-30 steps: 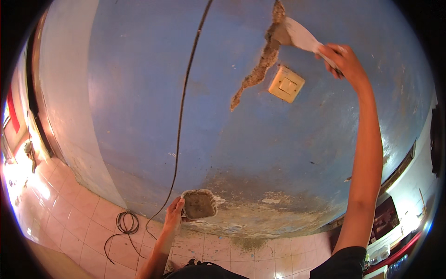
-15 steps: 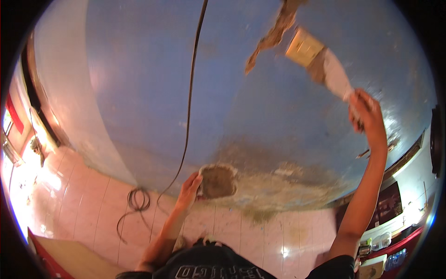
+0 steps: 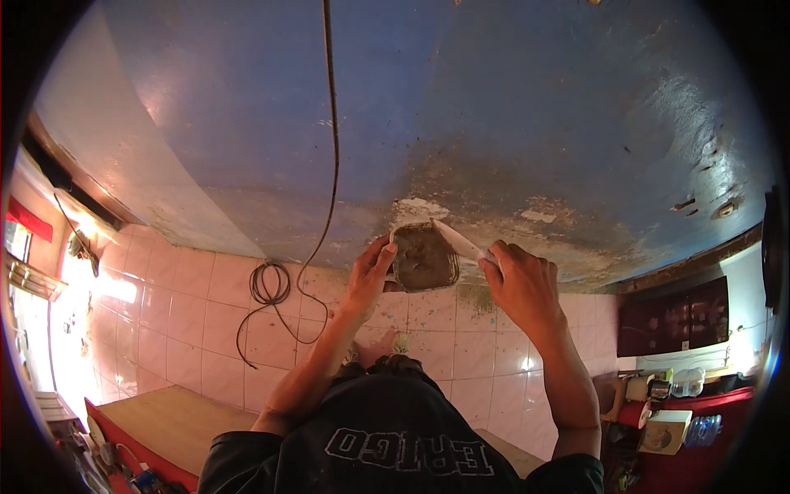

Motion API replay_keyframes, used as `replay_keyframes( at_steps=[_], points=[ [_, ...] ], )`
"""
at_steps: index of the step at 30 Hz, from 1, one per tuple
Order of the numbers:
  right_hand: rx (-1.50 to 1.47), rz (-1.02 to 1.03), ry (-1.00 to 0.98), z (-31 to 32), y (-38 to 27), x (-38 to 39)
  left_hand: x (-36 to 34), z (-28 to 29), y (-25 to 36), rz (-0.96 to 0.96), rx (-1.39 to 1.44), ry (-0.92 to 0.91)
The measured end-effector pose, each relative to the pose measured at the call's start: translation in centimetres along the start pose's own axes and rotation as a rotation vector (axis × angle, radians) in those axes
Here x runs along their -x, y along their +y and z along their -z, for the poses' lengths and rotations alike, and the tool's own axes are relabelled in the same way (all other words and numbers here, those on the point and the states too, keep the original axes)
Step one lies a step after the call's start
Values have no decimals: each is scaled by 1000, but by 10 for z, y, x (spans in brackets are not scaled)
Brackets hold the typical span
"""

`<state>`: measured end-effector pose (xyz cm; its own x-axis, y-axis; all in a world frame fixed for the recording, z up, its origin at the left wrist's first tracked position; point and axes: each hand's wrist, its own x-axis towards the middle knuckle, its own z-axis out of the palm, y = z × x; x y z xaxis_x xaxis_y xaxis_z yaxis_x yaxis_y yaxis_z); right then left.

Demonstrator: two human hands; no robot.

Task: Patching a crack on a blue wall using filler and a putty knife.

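My left hand (image 3: pixel 369 276) is closed on the left side of a small square container (image 3: pixel 398 278), thumb over its rim. Wet grey-brown mortar (image 3: pixel 425 257) fills the inside. My right hand (image 3: pixel 524 284) grips the handle of a putty knife (image 3: pixel 461 243), a pale, wide-bladed one. Its blade slants down to the left, with the edge at the container's upper right rim. Whether the blade's edge dips into the mortar I cannot make out. Both hands are in front of my body, close to the lower part of the blue wall (image 3: pixel 247 123).
A dark cable (image 3: pixel 332 123) hangs down the wall and ends in a coil (image 3: pixel 270 282) on the pink tiled floor (image 3: pixel 185 300). Behind me at left is a wooden board (image 3: pixel 181 420). A red table (image 3: pixel 699 461) with boxes and bottles stands at lower right.
My right hand has come down from the cracked upper wall to the container, bringing the putty knife. The view has tilted lower, so the crack has left the picture.
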<state>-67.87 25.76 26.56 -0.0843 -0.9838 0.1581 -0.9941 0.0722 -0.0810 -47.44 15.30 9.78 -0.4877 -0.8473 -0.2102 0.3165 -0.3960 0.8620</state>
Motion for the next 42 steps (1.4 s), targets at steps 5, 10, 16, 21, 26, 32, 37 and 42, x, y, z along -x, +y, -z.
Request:
replay_keyframes(
  at_steps=[5,10,16,21,26,32,37,42],
  points=[
    [61,-42,-150,-15,-6,3,3,-9,-11,-18,-15,48],
    [-147,-125,-229,-6,-5,5,3,-9,-11,3,-82,60],
    [-209,-176,-287,-14,3,7,-6,-2,-35,-30,-219,80],
    [-278,-166,-233,-19,12,15,3,-14,-21,58,-64,90],
    [-305,-160,-281,-25,2,17,4,-9,-26,33,-95,84],
    [-596,-215,-370,-56,24,22,5,-3,-35,93,-134,74],
    [-947,-482,-569,-71,40,26,15,-1,-26,159,-150,34],
    [-1089,-557,-522,-71,43,39,18,5,-25,188,-92,33]
  ],
)
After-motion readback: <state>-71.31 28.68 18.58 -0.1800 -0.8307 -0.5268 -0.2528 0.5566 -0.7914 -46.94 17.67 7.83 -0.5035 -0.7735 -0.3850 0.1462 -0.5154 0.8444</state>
